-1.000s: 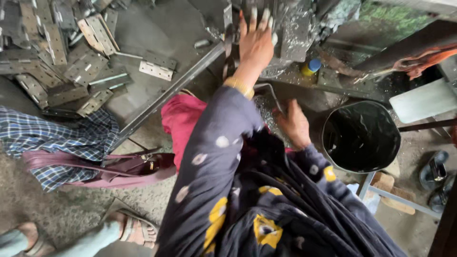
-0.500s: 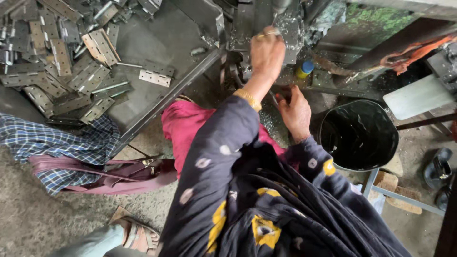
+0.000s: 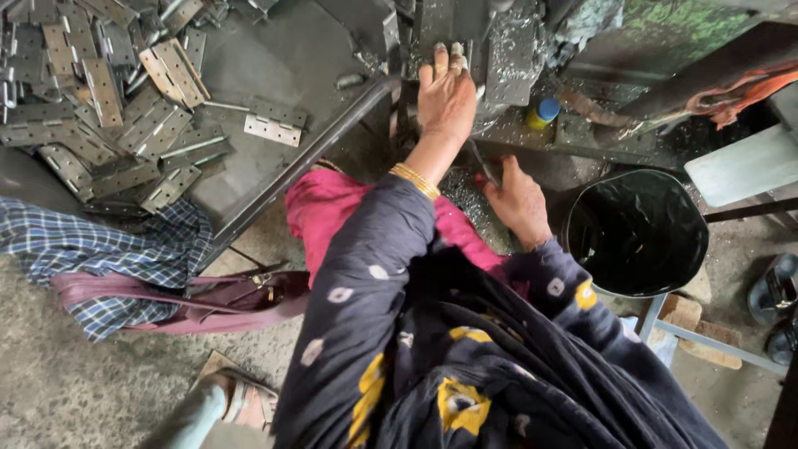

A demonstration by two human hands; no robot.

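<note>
At the top centre of the frame the left hand (image 3: 446, 98) reaches up onto the grimy metal machine (image 3: 507, 50), its fingers (image 3: 440, 60) laid over a small pale metal piece that seems to sit in the machine's working slot; the grip itself is hidden under the fingers, so I cannot tell whether they pinch the piece or only press it flat. Lower, near the middle of the frame, the right hand (image 3: 517, 199) is curled around a thin dark lever or handle (image 3: 485, 166) that rises toward the machine. The heap of flat metal hinges (image 3: 125, 116) lies on the dark tray (image 3: 307, 58) at the upper left, well apart from both hands, and one lone hinge (image 3: 274, 126) rests nearer the tray's edge. A black bucket (image 3: 636, 233) stands at the right, just beside the right forearm. Judging from this, the step in hand is seating one piece in the machine. The next move would call for fingers drawn clear of the slot and a steady pull on the lever.
</note>
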